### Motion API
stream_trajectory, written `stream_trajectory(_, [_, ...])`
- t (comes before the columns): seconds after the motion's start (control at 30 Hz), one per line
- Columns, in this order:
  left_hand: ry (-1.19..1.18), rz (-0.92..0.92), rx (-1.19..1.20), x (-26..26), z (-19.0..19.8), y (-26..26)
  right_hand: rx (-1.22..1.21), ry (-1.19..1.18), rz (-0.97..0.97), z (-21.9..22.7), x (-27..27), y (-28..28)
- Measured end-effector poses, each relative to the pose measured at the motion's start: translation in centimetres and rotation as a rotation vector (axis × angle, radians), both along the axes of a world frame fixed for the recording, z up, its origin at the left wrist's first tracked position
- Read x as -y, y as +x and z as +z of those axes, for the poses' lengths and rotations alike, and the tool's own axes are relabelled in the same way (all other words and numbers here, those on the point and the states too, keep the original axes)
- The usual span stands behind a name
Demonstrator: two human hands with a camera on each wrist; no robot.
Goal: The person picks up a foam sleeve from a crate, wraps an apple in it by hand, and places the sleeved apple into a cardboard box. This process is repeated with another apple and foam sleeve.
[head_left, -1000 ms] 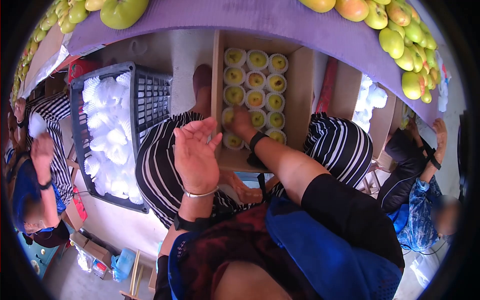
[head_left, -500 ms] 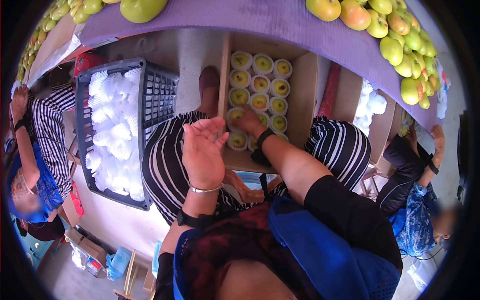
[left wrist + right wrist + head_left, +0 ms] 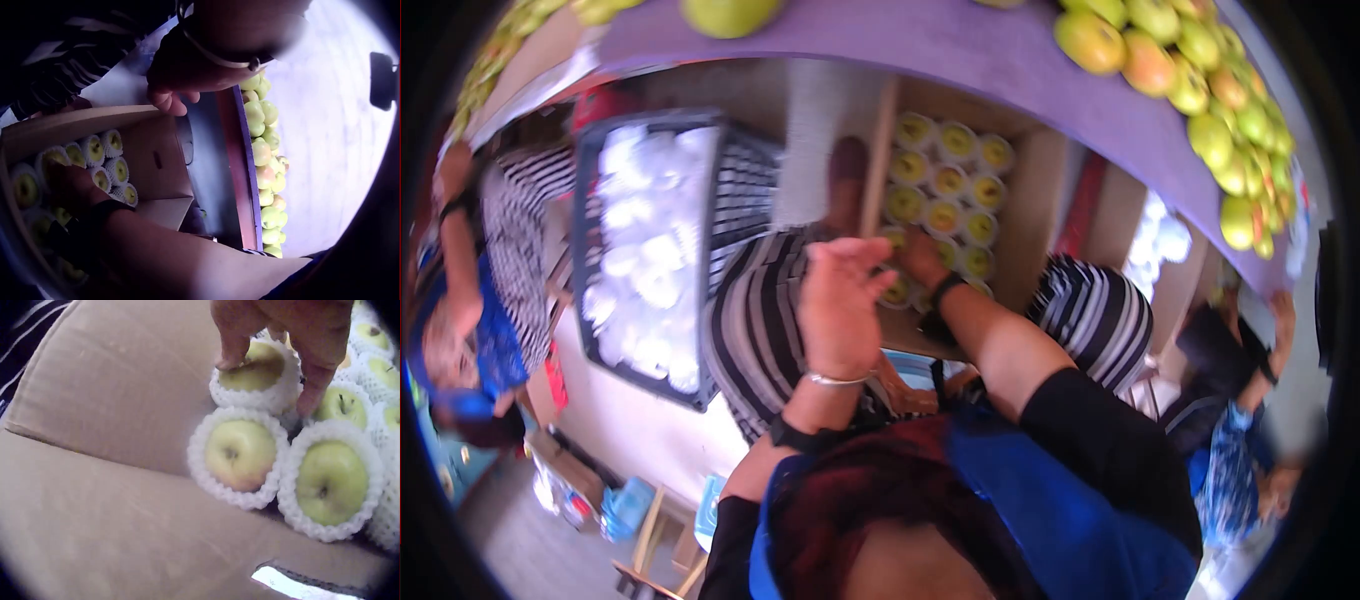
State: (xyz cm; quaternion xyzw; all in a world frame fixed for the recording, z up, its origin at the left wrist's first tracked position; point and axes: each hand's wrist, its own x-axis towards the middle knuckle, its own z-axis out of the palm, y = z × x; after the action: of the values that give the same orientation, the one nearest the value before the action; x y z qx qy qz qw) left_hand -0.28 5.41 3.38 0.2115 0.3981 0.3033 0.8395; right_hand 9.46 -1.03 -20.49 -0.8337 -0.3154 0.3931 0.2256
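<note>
View shifted, a leg (image 3: 765, 290) separating crate (image 3: 711, 270) from box (image 3: 1030, 185).

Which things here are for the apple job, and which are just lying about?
For the job:
right grip, holding a netted apple
cardboard box of netted apples
dark crate of white foam nets, probably
loose apples on the purple table, probably

Seemingly lying about:
blurry blue thing on the floor
wooden frame beside it
</note>
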Motion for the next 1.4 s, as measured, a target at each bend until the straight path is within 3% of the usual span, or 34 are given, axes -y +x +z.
stream_trajectory(0.07, [-0.001,0.012,-0.048,0.4,-0.1,0.3,-0.158,0.114,0.054,-7.0,1.5,1.0])
stream_trajectory(0.1, [0.020,-0.020,-0.062,0.5,-0.3,0.3,-0.104,0.166,0.117,-10.2,2.5,1.6])
stream_trajectory(0.13, [0.014,-0.049,-0.066,0.6,-0.4,0.4,-0.124,0.221,-0.012,-1.3,1.0,1.6])
stream_trajectory(0.17, [-0.045,-0.059,-0.120,0.9,-0.3,0.5,-0.136,0.251,0.038,-0.3,-0.9,0.3])
stream_trajectory(0.23, [-0.114,-0.140,-0.041,1.3,-0.7,0.5,-0.527,0.354,0.004,-0.1,-0.4,2.8])
stream_trajectory(0.33, [-0.020,-0.326,0.014,1.8,0.8,0.1,-1.093,0.449,-0.053,-0.4,-0.3,7.8])
stream_trajectory(0.37, [0.002,-0.310,0.025,1.9,1.8,-0.6,-1.285,0.463,-0.075,-0.8,-0.1,11.1])
stream_trajectory(0.4, [0.025,-0.333,0.181,1.9,2.8,-1.2,-1.479,0.467,-0.102,0.2,-0.7,10.7])
stream_trajectory(0.47, [0.070,-0.370,0.582,1.2,4.7,-2.9,-0.317,0.327,0.006,4.5,-2.4,11.7])
stream_trajectory(0.5, [0.138,-0.338,0.641,0.5,6.4,-4.4,-0.307,0.331,0.013,12.5,-0.5,11.9])
stream_trajectory(0.53, [0.204,-0.307,0.700,-0.3,8.1,-6.3,0.090,0.231,0.147,22.3,-1.4,6.2])
stream_trajectory(0.6, [0.275,-0.221,0.605,-2.4,8.9,-10.9,-0.005,0.247,0.135,25.7,0.2,5.9])
stream_trajectory(0.67, [0.456,-0.083,0.227,-4.8,7.9,-16.2,-0.248,0.209,0.050,28.1,2.4,4.8])
stream_trajectory(0.7, [0.466,0.106,0.019,-5.6,6.9,-18.7,-0.244,0.218,0.053,27.7,3.4,4.6])
stream_trajectory(0.77, [0.268,0.564,-0.170,-8.1,1.9,-24.5,-0.331,0.252,-0.040,25.6,5.0,4.8])
stream_trajectory(0.8, [0.176,0.812,-0.422,-8.7,2.1,-25.6,-0.337,0.254,-0.042,24.9,5.1,4.7])
stream_trajectory(0.83, [0.156,0.928,-0.537,-9.5,1.0,-27.2,-0.282,0.213,-0.088,24.2,5.1,4.6])
stream_trajectory(0.87, [0.142,0.890,-0.687,-10.4,-0.8,-29.1,-0.227,0.172,-0.135,23.8,5.2,4.4])
stream_trajectory(0.97, [0.097,0.737,-0.818,-11.7,-4.0,-30.7,-0.157,0.266,-0.067,24.4,4.5,3.6])
stream_trajectory(1.03, [0.162,0.422,-1.028,-11.8,-4.4,-30.3,-0.113,0.262,-0.060,22.8,4.4,4.4])
stream_trajectory(1.17, [0.052,0.403,-1.109,-13.0,-6.9,-30.9,-0.019,0.268,-0.018,21.5,4.3,5.0])
stream_trajectory(1.23, [-0.025,0.573,-0.886,-13.4,-8.0,-31.9,0.031,0.289,0.012,20.5,4.5,5.6])
stream_trajectory(1.4, [0.180,0.800,-0.789,-12.2,-4.7,-32.1,0.104,0.344,0.036,20.8,4.7,5.5])
